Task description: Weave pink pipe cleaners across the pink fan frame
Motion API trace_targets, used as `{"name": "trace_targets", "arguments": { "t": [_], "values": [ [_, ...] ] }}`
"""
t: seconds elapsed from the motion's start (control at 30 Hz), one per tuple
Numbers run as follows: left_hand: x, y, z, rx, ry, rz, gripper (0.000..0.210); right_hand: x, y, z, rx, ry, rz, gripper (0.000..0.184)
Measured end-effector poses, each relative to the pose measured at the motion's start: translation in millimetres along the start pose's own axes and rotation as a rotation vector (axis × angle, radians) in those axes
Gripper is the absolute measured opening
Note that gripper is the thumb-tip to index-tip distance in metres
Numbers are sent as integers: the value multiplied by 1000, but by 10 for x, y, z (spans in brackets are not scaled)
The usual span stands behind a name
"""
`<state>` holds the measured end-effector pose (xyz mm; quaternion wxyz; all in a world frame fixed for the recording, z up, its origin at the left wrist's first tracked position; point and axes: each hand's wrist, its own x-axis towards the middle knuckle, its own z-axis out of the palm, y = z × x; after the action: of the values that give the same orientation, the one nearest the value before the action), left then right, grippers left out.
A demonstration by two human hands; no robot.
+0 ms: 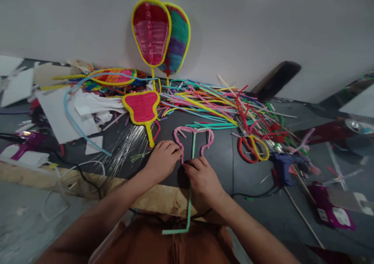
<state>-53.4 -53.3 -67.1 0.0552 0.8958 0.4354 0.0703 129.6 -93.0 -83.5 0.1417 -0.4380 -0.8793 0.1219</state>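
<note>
Busily pinching, centre of the frame

On the dark table [222,166], my left hand [164,158] and right hand [203,177] curl nearly closed, fingertips pinching the left leg of a pink wire outline [187,129], mid-picture; its mint stem [189,209] runs to lower centre, bent leftward.

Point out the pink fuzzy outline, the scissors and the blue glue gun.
Pink fuzzy outline [188,129]: head view, its top edge.
Scissors [255,148]: head view, their handles.
Blue glue gun [283,167]: head view, its body.
</note>
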Motion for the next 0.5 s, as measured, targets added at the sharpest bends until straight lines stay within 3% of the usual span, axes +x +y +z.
{"name": "trace_targets", "arguments": {
  "t": [0.2, 0.33, 0.5],
  "values": [
    [70, 5, -109, 30, -69, 53, 22, -17, 121, -90, 146, 38, 50, 30],
    [81, 36, -152, 23, -118, 48, 41, -105, 183, -177, 152, 94, 152, 29],
    [68, 58, -151, 17, -121, 23, 33, -121, 97, -151, 153, -41, 139, 20]
  ]
}}
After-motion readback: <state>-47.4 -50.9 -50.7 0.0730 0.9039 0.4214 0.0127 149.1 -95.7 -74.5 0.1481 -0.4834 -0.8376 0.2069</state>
